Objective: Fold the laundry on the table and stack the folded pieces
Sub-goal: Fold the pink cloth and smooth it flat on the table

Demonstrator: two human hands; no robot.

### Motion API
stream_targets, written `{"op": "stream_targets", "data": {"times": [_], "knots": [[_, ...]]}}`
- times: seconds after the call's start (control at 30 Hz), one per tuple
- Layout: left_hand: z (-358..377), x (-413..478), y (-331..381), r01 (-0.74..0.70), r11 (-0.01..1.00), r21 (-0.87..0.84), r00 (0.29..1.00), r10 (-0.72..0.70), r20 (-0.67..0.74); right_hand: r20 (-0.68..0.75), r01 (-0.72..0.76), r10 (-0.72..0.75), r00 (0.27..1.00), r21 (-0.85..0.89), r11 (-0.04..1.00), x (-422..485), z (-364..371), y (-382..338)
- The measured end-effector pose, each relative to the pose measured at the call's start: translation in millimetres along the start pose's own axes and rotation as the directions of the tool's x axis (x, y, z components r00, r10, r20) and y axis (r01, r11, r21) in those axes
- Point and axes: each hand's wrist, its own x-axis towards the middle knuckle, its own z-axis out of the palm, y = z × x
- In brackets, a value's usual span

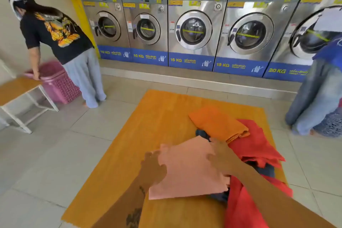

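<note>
Wood table [148, 126] w/ pink cloth [187, 168], orange folded piece [216, 124], red [255, 144] & dark garments [202, 134] on it

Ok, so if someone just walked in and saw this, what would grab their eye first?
Probably the bright cloth on the orange table: a pink piece under the left hand and right hand, with a folded orange piece and red fabric beside it. Behind, a row of steel washing machines lines the wall, and a person bends over a pink basket at far left.

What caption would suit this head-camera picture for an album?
Both hands press a pink cloth flat on the wooden table, beside orange and red laundry.
</note>
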Motion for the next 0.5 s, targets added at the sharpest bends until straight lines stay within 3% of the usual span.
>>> {"op": "stream_targets", "data": {"times": [0.1, 0.17, 0.3, 0.4, 0.5], "knots": [[11, 8, -16, 0.052, 0.99, 0.133, 0.996, -0.061, 0.07, -0.035, -0.122, 0.12, 0.992, -0.054, 0.991, -10, 20, -15], [15, 12, -18, 0.039, 0.993, 0.114, 0.998, -0.045, 0.054, -0.071, -0.182, 0.174, 0.982, -0.146, 0.972, -14, 33, -24], [14, 24, -16, -0.048, 0.999, 0.014, 0.998, 0.047, 0.042, -0.178, -0.253, 0.227, 0.957, -0.139, 0.957, -11, 36, -38], [15, 38, -15, -0.163, 0.973, -0.165, 0.972, 0.187, 0.141, -0.171, -0.243, 0.229, 0.958, -0.07, 0.967, -11, 40, -44], [0, 51, -11, -0.178, 0.929, -0.325, 0.959, 0.239, 0.155, -0.229, -0.246, 0.237, 0.944, -0.013, 0.969, -16, 45, -54]]}}
